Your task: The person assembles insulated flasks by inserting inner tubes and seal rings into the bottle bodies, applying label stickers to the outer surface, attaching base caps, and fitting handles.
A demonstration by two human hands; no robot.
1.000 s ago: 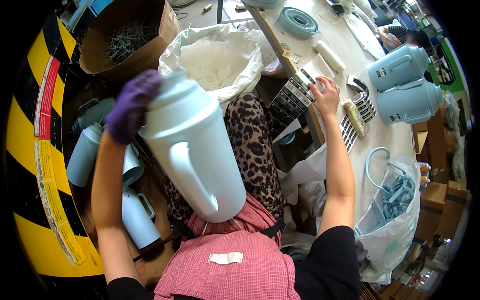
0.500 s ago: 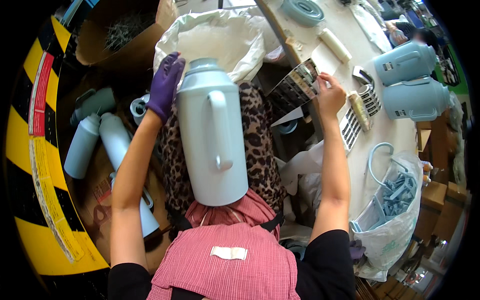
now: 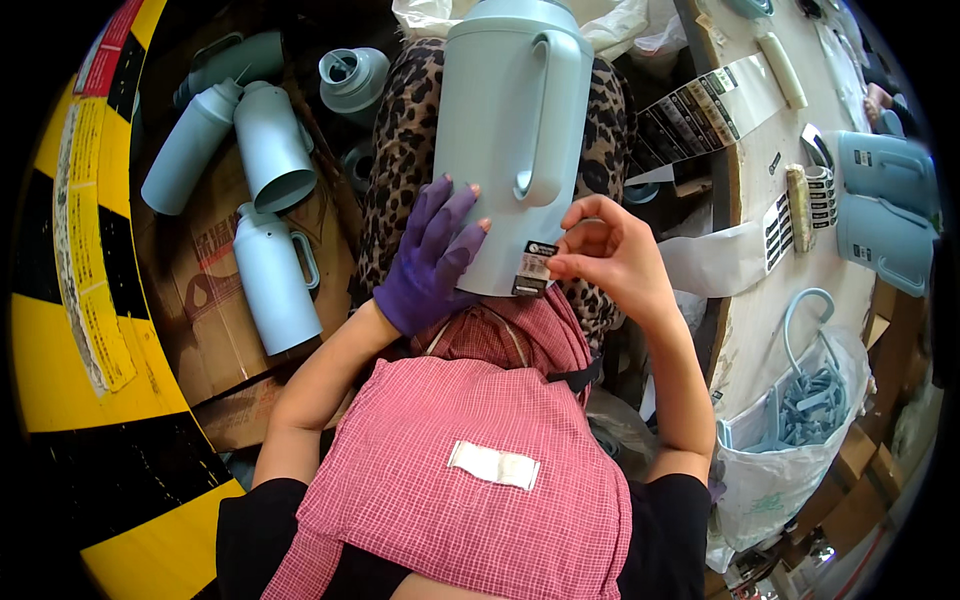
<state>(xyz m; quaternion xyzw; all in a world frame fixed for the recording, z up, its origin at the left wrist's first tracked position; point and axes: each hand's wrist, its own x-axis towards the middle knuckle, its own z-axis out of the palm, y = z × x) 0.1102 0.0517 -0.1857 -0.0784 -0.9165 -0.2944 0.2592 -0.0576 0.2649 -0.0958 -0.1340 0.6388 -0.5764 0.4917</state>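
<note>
A light-blue vacuum jug (image 3: 490, 130) lies along my lap on leopard-print trousers, its base toward me and its handle (image 3: 548, 120) facing up. My left hand (image 3: 430, 255), in a purple glove with bare fingertips, rests on the jug's lower side with the fingers spread. My right hand (image 3: 610, 255) is bare and pinches the edge of a black-and-white sticker (image 3: 535, 268) between thumb and fingers. The sticker is against the jug's wall near its base; whether it is wholly stuck down I cannot tell.
Several blue jug bodies (image 3: 275, 285) lie on cardboard at the left, beside a yellow-black striped edge (image 3: 110, 480). On the right-hand table (image 3: 760, 330) are a sheet of stickers (image 3: 690, 115), two labelled jugs (image 3: 885, 240) and a plastic bag (image 3: 790, 480) of blue handles.
My right hand has come from the sticker sheet to the jug's base with a sticker. My left hand has slid from the jug's top to its lower side. The view has shifted.
</note>
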